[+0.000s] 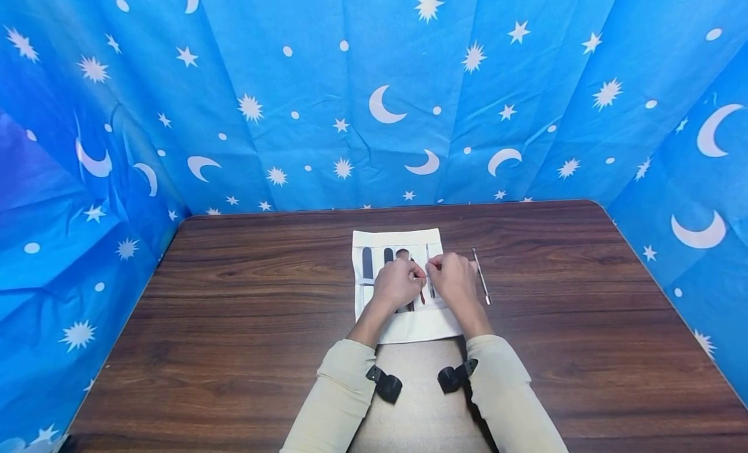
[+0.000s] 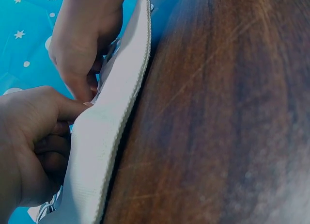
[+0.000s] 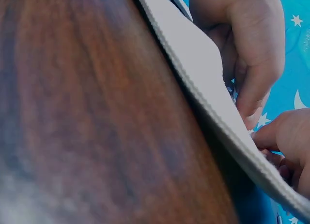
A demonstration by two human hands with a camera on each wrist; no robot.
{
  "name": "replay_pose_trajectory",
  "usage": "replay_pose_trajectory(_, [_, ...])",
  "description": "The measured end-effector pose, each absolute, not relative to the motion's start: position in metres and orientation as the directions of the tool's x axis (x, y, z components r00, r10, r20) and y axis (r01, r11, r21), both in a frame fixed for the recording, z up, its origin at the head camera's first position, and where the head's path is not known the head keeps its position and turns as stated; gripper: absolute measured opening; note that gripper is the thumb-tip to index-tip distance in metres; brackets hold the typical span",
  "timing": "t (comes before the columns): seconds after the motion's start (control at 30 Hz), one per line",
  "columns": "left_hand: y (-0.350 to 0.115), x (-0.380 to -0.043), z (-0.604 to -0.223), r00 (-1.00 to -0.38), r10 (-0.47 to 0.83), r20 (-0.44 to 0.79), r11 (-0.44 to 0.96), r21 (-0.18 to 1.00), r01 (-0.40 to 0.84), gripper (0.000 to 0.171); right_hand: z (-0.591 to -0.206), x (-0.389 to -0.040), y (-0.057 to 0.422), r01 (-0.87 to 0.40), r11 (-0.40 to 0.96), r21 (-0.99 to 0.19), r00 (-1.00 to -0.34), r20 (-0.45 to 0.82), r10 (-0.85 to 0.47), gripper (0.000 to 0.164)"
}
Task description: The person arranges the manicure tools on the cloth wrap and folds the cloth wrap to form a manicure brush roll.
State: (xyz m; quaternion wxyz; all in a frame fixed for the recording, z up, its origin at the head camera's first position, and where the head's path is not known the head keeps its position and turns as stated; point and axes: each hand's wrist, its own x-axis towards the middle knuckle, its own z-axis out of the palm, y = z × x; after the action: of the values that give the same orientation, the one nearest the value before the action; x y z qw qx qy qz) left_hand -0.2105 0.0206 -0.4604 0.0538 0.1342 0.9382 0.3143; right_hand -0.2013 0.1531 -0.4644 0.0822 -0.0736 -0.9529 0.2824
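Observation:
A white cloth tool roll (image 1: pixel 421 330) lies spread on the table, holding several slim tools. Two dark flat files (image 1: pixel 367 261) stand at its left, followed by a round-headed tool (image 1: pixel 402 253) and a reddish-brown stick (image 1: pixel 423 297). My left hand (image 1: pixel 400 284) reaches over the middle, thumb and forefinger pinching at the white elastic band (image 1: pixel 365 281). Close beside it, my right hand (image 1: pixel 454 278) pinches a thin metal tool (image 1: pixel 427 250). In the left wrist view the fingertips of both hands nearly meet behind the raised cloth edge, which partly hides them.
A double-ended metal cuticle pusher (image 1: pixel 482 279) lies on the table just right of my right hand. The brown wood-grain table (image 1: pixel 245 310) reaches back to a blue star-and-moon curtain (image 1: pixel 327 141). Black wrist cameras (image 1: pixel 388 387) hang from both sleeves near the roll's front edge.

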Motion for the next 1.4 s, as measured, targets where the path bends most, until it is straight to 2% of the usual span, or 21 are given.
replay_pose_trajectory(0.33, [0.020,-0.211,-0.461,-0.959,0.284,-0.026,0.765,0.609,0.210,0.008,-0.462,-0.197,0.155,0.094,0.835,-0.543,-0.978,0.105,0.178,0.016])
replay_pose_trajectory(0.7, [0.020,-0.211,-0.461,-0.957,0.289,-0.041,0.761,0.616,0.204,0.010,-0.458,-0.194,0.152,0.163,0.819,-0.550,-0.977,0.026,0.212,0.017])
replay_pose_trajectory(0.97, [0.020,-0.211,-0.463,-0.958,0.286,-0.030,0.756,0.621,0.206,0.009,-0.451,-0.195,0.181,0.016,0.760,-0.650,-0.979,0.142,0.142,0.019])
replay_pose_trajectory(1.1, [0.020,-0.210,-0.463,-0.957,0.287,-0.034,0.749,0.631,0.203,0.009,-0.443,-0.195,0.215,0.080,0.748,-0.659,-0.969,0.124,0.213,0.022])
replay_pose_trajectory(1.4, [0.019,-0.210,-0.462,-0.958,0.284,-0.026,0.753,0.625,0.207,0.009,-0.437,-0.191,0.256,0.281,0.798,-0.532,-0.958,-0.104,0.268,0.026])
